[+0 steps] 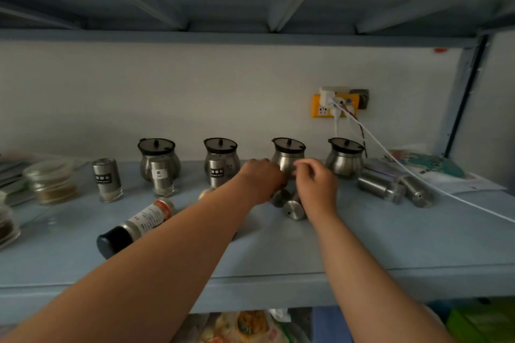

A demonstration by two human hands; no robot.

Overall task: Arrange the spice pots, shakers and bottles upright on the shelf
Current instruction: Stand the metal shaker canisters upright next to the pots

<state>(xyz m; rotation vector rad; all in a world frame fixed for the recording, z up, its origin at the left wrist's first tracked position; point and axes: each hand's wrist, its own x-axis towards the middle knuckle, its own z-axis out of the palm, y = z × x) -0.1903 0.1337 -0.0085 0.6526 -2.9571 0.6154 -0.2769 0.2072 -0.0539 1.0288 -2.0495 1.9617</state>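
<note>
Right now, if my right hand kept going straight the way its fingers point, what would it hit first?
Probably the third steel pot from the left, which stands just beyond your right hand. Depth is unclear, so I can't judge the gap.

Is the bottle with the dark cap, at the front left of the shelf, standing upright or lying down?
Lying down. The bottle rests on its side on the shelf, dark cap toward the front edge.

On the shelf (pixel 390 245), the left hand (pixel 262 178) and right hand (pixel 316 179) curl over two toppled shakers (pixel 294 209) before a pot (pixel 288 153).
</note>
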